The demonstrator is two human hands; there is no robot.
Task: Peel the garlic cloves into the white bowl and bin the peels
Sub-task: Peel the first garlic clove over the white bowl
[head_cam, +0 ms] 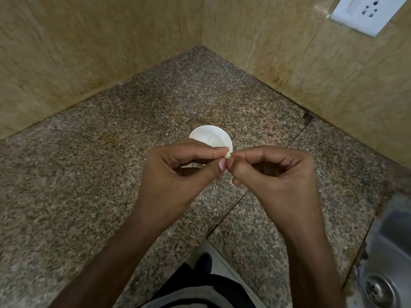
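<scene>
One granite counter point(89, 174), corner run | left hand point(178, 174): curled, thumb and forefinger pinching clove point(227, 155) | right hand point(273, 174): curled, fingertips nipping clove's end | white bowl point(213, 134): on counter, just behind hands | clove: held over bowl's near rim; judged light, firm, slippery once bare; grip flanks, strip skin from tip

Both forearms point(115, 258) are bare. Below the left grip point(178, 172) and right grip point(273, 174), a black garment point(200, 283) carries a pale grey band point(182, 295); above it is a dark shape, perhaps a shoe point(203, 262).

Head view, steeply down, seemingly close above counter point(89, 196)
</scene>
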